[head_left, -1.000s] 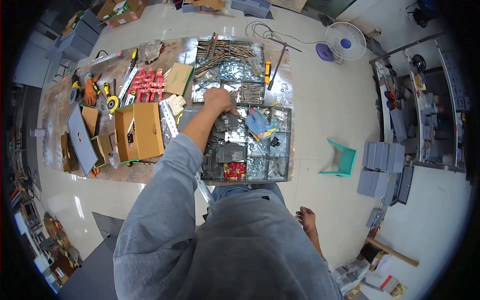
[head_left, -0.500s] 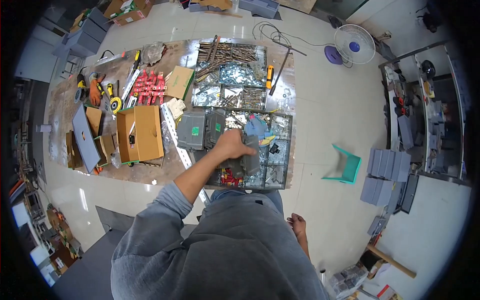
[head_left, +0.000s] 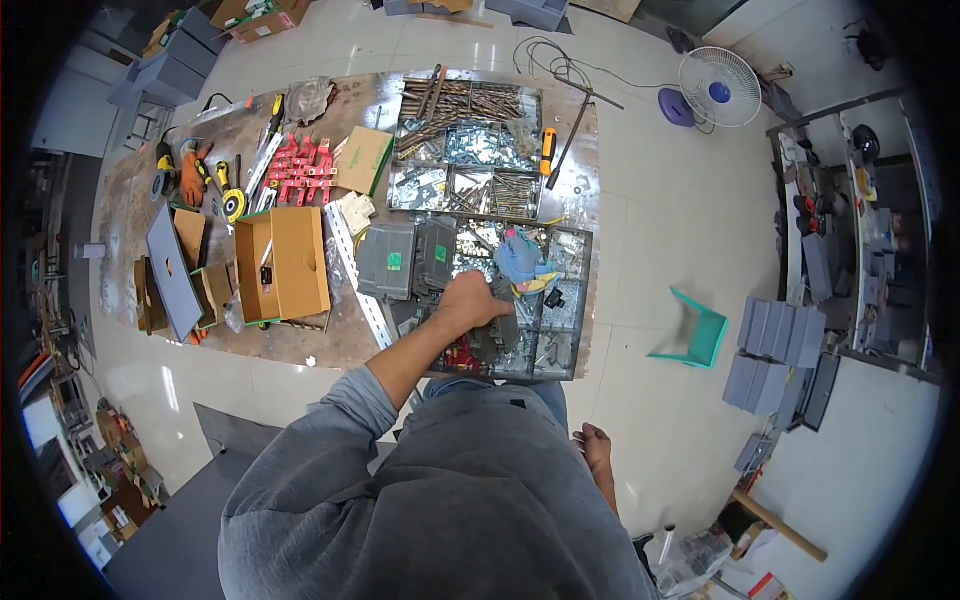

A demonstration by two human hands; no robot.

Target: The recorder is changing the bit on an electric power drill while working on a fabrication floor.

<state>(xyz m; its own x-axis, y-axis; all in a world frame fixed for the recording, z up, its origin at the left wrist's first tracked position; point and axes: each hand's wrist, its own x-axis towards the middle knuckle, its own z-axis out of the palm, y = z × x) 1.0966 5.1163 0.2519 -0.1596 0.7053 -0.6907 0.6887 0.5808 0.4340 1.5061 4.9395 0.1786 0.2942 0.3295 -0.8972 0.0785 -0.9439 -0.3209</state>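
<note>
Fingers, 2 hands: left hand (head_left: 470, 303) bent over a dark grey block (head_left: 490, 342); right hand (head_left: 594, 445) loosely curled

Landmark: lower tray (head_left: 585, 300), 1, metal, divided into compartments.

Left hand, 1. Over the near part of the lower tray. Fingers bent downward, tips hidden; thumb reaching out to the right. Hand against the block; firmness of grip cannot be told.

Right hand, 1. Outside the lower tray, below its near right corner, beside the body. Fingers half bent, slack.

Dark grey block, 1 distinguishable. In the lower tray, directly beneath the left fingers and thumb, partly covered by them.

Grey boxes (head_left: 375, 262), 2, one green label each. Side by side at the lower tray's far left.

Blue-and-yellow bundle (head_left: 517, 262), 1, soft. In the lower tray, right of the left hand.

Small black piece (head_left: 554, 298), 1. In the lower tray, near its right rim.

Red and yellow bits (head_left: 462, 357), several, too crowded to count. In the lower tray, near edge, below the left hand.

Upper tray (head_left: 541, 205), 1. Just beyond the lower tray.

White slotted strip (head_left: 358, 275), 1. Left of the lower tray, slanting.

Open brown box (head_left: 300, 265), 1. Farther left of the lower tray.

Green chair (head_left: 708, 340), 1. On the floor, well right of the lower tray.
</note>
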